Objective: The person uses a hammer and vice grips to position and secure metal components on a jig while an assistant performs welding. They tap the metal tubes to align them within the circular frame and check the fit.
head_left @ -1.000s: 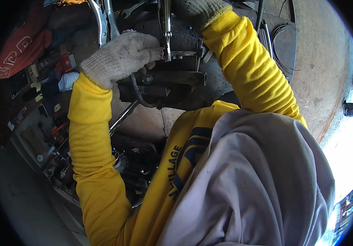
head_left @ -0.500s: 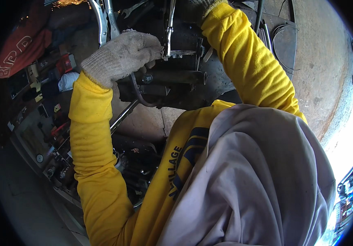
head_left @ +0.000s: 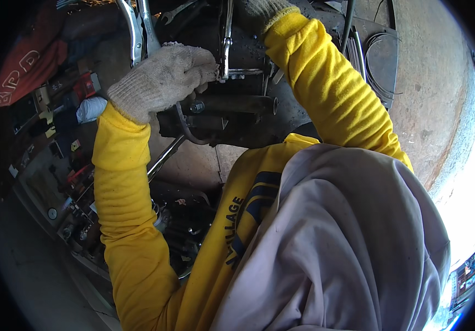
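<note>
Left grip (head_left: 166, 78) curled, knuckles up, beside a metal clamp (head_left: 227, 43); right grip (head_left: 260, 14) farther forward; both holds unclear.

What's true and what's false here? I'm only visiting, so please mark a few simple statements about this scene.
1. A silvery tool stands just right of the left glove. True.
2. Both arms wear blue. False: the sleeves are yellow.
3. A wrench shows near the upper edge. True.
4. Both gloves are fully in view. False: the upper edge cuts off the right glove.
5. The pipe has its open end facing right. True.
</note>
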A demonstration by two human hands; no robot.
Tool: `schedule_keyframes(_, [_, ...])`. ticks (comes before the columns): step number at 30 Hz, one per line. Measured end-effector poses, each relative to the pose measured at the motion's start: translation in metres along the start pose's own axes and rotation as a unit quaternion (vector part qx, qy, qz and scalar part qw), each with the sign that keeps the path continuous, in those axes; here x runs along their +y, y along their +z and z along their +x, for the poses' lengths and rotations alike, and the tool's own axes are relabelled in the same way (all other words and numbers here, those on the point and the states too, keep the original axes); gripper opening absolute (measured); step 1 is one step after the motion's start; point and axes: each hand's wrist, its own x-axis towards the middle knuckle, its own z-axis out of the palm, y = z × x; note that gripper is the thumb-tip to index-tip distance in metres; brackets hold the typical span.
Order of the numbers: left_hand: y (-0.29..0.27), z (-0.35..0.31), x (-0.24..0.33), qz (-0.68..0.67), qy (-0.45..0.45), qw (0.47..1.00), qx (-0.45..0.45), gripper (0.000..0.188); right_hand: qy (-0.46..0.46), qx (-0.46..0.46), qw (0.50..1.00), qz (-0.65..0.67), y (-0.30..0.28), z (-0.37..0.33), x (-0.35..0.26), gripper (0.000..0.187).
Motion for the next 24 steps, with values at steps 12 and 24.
schedule_keyframes(12, [0.002,-0.002,-0.001,-0.025,-0.001,0.999,0.027,0.029,-0.075,0.013,0.996,-0.045,0.009,0.001,0.016,0.032])
schedule_keyframes(24, [-0.009,0.002,-0.011,-0.083,0.017,0.996,-0.036,0.032,0.001,0.013,1.000,-0.012,0.012,0.003,0.017,0.035])
